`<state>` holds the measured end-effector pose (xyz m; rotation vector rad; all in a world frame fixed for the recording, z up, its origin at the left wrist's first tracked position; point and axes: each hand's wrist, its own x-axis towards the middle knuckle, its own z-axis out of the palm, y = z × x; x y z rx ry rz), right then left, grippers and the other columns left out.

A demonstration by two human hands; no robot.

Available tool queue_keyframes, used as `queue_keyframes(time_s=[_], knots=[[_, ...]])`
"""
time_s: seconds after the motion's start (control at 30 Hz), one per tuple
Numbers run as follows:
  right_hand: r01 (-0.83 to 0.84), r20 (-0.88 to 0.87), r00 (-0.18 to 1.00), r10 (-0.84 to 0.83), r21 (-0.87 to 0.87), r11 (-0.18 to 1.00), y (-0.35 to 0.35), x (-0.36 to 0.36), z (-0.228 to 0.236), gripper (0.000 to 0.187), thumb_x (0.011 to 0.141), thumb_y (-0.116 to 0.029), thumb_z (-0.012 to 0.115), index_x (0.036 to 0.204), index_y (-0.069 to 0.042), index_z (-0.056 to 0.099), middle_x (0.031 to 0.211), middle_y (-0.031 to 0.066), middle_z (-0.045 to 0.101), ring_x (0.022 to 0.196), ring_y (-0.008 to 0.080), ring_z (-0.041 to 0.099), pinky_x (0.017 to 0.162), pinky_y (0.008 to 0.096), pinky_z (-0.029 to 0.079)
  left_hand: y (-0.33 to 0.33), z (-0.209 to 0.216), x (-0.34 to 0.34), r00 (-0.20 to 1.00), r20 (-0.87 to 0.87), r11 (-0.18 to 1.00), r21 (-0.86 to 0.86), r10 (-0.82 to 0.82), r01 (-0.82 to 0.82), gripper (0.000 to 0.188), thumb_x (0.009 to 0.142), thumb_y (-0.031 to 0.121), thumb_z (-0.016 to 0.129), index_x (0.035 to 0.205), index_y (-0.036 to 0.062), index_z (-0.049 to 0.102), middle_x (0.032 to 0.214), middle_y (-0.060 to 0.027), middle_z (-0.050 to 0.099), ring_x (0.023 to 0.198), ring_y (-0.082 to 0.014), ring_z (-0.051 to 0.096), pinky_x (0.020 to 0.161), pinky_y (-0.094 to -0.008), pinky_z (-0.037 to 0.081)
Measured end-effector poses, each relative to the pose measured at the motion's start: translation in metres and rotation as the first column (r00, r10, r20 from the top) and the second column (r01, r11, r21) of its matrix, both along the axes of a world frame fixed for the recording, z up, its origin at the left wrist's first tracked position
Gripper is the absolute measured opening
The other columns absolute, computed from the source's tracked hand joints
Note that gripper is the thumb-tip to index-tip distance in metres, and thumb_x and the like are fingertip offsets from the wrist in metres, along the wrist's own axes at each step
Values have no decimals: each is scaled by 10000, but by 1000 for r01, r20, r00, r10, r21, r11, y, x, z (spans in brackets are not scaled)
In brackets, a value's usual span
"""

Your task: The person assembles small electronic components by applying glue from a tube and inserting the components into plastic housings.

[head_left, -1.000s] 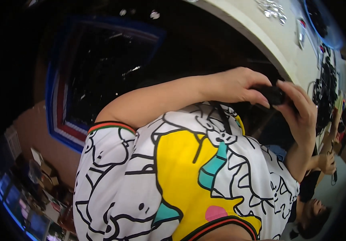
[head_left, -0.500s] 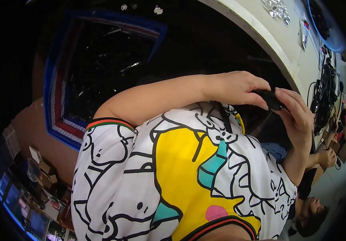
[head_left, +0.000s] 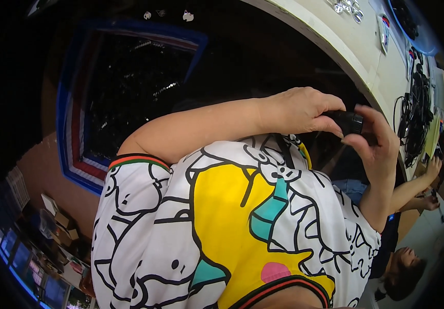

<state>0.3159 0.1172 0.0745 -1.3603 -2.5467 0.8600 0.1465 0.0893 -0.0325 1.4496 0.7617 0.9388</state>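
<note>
A short black cylindrical piece point(head_left: 349, 122) with a ridged end is held between my hands, in front of my body at the right. My left hand point(head_left: 309, 110) grips its left part between thumb and fingers. The thumb and fingers of my right hand point(head_left: 384, 139) curve around the ridged end, with fingertips above and below it. Something dark shows in the right palm, too shadowed to make out. My hands are near the curved table edge.
On the pale table point(head_left: 353, 62) lie clear shiny pieces point(head_left: 349, 9), a small packet point(head_left: 384, 32), a blue basin point(head_left: 412, 26) with dark contents and a heap of black cables point(head_left: 419, 116). Another person point(head_left: 405, 265) works at the right. A blue-edged bag point(head_left: 67, 118) of dark pieces stands at the left.
My right fingers have spread wider around the black piece, and its ridged end now shows between them. The other person's hands have shifted at the table. The view has moved slightly.
</note>
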Motion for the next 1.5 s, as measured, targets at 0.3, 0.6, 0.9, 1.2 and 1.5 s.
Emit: queue_keyframes(time_s=[0.3, 0.6, 0.9, 1.2, 1.5], knots=[[42, -141, 989, -33, 59, 997, -11, 10, 1, 547, 559, -345, 770, 922, 25, 591, 721, 78, 588, 560, 137, 547, 522, 221, 421, -7, 5, 12, 999, -33, 999, 2, -35, 35, 324, 745, 351, 646, 880, 61, 593, 696, -127, 610, 657, -297, 591, 598, -350, 460], [135, -96, 985, -145, -110, 985, -21, 31, -4, 543, 521, -315, 791, 906, 20, 604, 702, 86, 597, 579, 153, 563, 522, 236, 428, -5, 8, 24, 980, -106, 986, -7, -166, 167, 318, 744, 272, 656, 960, 52, 576, 767, -106, 619, 683, -264, 612, 592, -299, 478], [-145, -264, 952, 158, 67, 987, -40, 53, -14, 602, 426, -384, 794, 847, 9, 620, 638, 56, 597, 494, 172, 545, 488, 258, 365, -32, 7, 31, 970, -24, 966, 92, -242, 243, 343, 700, 280, 681, 919, 37, 576, 718, -82, 602, 622, -253, 594, 535, -294, 467], [-124, -408, 897, 166, 128, 984, -83, 69, -25, 490, 577, -373, 751, 852, 12, 624, 546, 32, 554, 445, 131, 502, 457, 252, 297, -58, 6, 46, 943, 55, 920, 243, -329, 307, 314, 686, 244, 676, 896, 30, 582, 731, -72, 594, 629, -246, 589, 531, -304, 466], [-175, -372, 883, 285, 301, 937, -97, 72, -24, 348, 666, -314, 715, 820, -11, 641, 542, 43, 567, 428, 98, 494, 425, 227, 247, -77, 11, 51, 966, 62, 934, 278, -252, 226, 319, 644, 230, 691, 875, 44, 573, 677, -57, 563, 577, -228, 564, 496, -305, 443]])
